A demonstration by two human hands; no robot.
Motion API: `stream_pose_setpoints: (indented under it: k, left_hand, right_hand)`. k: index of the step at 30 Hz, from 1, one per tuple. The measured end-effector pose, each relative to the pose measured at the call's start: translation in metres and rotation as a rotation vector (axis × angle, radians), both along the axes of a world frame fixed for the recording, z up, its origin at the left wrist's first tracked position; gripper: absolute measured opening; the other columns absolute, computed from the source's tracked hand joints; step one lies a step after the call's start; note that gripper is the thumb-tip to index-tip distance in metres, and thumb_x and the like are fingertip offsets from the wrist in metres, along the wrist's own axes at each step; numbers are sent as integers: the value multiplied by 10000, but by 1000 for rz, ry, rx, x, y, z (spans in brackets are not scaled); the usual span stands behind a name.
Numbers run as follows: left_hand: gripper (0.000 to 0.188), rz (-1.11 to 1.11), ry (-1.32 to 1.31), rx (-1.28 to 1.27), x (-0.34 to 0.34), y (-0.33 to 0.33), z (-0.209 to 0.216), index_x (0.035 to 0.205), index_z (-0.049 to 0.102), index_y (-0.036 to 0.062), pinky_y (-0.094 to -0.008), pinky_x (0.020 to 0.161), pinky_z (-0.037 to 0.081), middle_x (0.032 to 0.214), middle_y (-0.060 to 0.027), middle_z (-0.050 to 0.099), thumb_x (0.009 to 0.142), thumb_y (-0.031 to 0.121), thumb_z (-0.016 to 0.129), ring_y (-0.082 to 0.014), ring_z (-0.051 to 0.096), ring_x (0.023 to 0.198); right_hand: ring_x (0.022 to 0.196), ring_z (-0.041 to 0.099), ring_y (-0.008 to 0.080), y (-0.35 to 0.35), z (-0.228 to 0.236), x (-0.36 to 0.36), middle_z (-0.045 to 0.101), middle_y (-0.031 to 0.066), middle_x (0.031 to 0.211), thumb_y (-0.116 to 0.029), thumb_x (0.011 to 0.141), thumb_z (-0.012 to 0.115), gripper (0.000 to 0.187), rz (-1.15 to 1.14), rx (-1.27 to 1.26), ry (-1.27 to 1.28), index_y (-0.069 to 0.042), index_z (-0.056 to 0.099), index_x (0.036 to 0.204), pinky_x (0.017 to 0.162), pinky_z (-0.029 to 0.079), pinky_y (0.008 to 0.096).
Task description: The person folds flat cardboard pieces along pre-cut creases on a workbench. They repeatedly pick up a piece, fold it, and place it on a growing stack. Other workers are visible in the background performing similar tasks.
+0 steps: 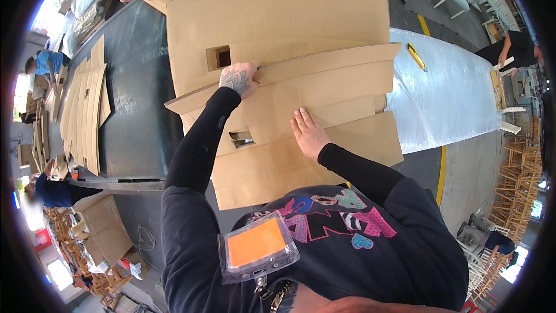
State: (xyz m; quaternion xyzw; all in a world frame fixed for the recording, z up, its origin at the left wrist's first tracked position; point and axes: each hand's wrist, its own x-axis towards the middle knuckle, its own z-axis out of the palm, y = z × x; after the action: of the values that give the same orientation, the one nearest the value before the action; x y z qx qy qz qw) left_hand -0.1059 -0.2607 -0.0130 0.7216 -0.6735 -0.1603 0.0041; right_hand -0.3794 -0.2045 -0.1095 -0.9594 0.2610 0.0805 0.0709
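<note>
A large brown cardboard sheet [278,11] with cut-out slots lies before me. Across it, a folded cardboard panel [336,75] has its far edge raised. My left hand [240,79] is closed around that raised edge, near a rectangular slot [219,58]; its fingertips are hidden behind the board. Fingers stretched out, my right hand [310,134] rests flat on the panel's near part. Between my arms a second slot [241,138] shows in the cardboard.
To the right, a yellow utility knife [416,57] lies on a surface covered in clear plastic [446,93]. On the left, a dark table [139,93] carries stacked cardboard pieces [87,110]. Several people work around; wooden chair frames [515,179] are piled at far right.
</note>
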Motion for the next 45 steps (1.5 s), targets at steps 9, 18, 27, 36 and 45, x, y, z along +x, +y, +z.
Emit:
stream_pose_setpoints:
  k: [9,18,27,36,45]
  left_hand:
    - [736,-63,535,233,60,-61,35,1279,594,-53,-340,981,464,1138,-182,693,616,131,857,-275,650,1076]
    - [470,555,916,204,153,-35,-11,1182,627,-32,-406,874,546,1105,-122,702,780,121,818,-239,689,954]
    - [412,1013,1366,139,127,110,-102,1146,589,-77,-412,850,575,1063,-178,688,799,33,782,-283,693,935]
    - [402,1131,1209,-76,120,123,-88,1086,573,-81,-382,777,587,997,-177,696,824,141,782,-280,702,869]
    - [241,333,262,-327,-15,67,4,881,609,-10,-469,571,506,642,-170,616,807,217,641,-381,623,607]
  right_hand:
    - [1308,474,364,-12,63,-7,587,182,1313,-150,902,579,380,-167,189,-432,-32,604,1263,1089,387,481]
    - [1062,642,320,-120,91,55,682,160,1161,-194,905,612,310,-758,260,-832,-51,663,1175,914,511,423]
    - [1331,372,371,-106,-8,179,445,155,1416,-423,957,522,522,-1093,-52,-432,-222,475,1437,1129,222,604]
    - [1485,13,479,-93,7,220,105,185,1634,-556,1000,348,615,-933,-57,-201,-321,252,1560,1115,-13,740]
    - [1498,75,439,-102,-8,218,192,180,1622,-538,1003,344,586,-859,-33,-201,-300,316,1539,1123,28,720]
